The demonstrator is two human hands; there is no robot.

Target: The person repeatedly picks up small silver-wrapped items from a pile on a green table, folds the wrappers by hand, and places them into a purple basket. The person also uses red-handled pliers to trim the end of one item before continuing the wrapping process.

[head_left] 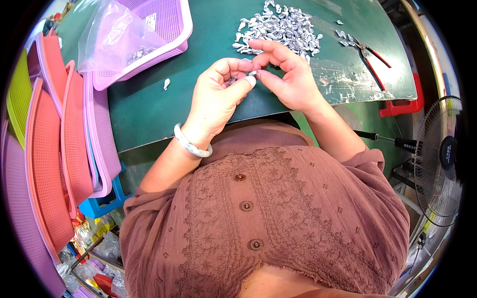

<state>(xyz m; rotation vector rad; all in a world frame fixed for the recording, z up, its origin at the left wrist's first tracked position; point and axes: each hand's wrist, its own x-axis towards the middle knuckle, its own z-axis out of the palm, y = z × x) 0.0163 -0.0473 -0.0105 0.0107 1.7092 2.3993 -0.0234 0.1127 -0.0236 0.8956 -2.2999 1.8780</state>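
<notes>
Over the near edge of the green table [149, 111], my two hands meet. My left hand [221, 89] is closed, thumb and fingers pinching a small silvery metal piece [252, 74]; another dark grey piece [232, 80] shows between its curled fingers. The thumb and forefinger of my right hand [288, 74] close on the same silvery piece from the other side, its other fingers raised. Just beyond the hands lies a heap of small silver-grey drop-shaped metal parts [285, 30]. One loose part [167, 83] sits left of my left hand. Fingertips partly hide the held piece.
Red-handled pliers [370, 57] lie at the right beside a few loose parts. A purple basket [186, 25] with a clear plastic bag [119, 35] stands at the back left. Stacked coloured baskets [47, 164] rise on the left; a fan [437, 154] stands at the right.
</notes>
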